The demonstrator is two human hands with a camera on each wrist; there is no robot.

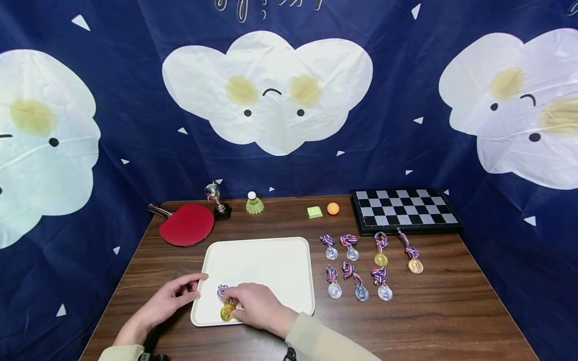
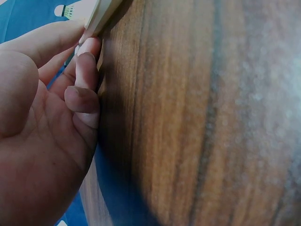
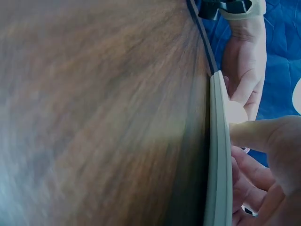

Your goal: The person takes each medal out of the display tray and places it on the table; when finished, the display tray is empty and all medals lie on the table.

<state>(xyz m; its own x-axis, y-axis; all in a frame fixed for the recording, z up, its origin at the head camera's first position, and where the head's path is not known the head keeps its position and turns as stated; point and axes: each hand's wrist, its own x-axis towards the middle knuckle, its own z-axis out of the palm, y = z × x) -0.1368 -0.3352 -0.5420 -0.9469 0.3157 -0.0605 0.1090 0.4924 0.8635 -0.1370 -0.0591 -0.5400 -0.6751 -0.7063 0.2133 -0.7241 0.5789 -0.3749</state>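
In the head view a white tray (image 1: 266, 271) lies on the wooden table. My left hand (image 1: 164, 303) holds its left rim, with thumb and fingertips at the edge; the left wrist view shows the tray's corner (image 2: 99, 18) at those fingertips. Inside the tray's near left part is a gold medal (image 1: 227, 312) with a striped ribbon (image 1: 222, 291). My right hand (image 1: 259, 306) grips this medal where ribbon and disc meet, fingers partly covering it. In the right wrist view the tray's side hides part of the fingers.
Several medals with ribbons, such as a silver one (image 1: 334, 291), lie right of the tray. Behind are a red paddle (image 1: 187, 225), trophy (image 1: 219, 200), shuttlecock (image 1: 255, 204), green block (image 1: 314, 212), orange ball (image 1: 332, 208) and checkered board (image 1: 406, 208).
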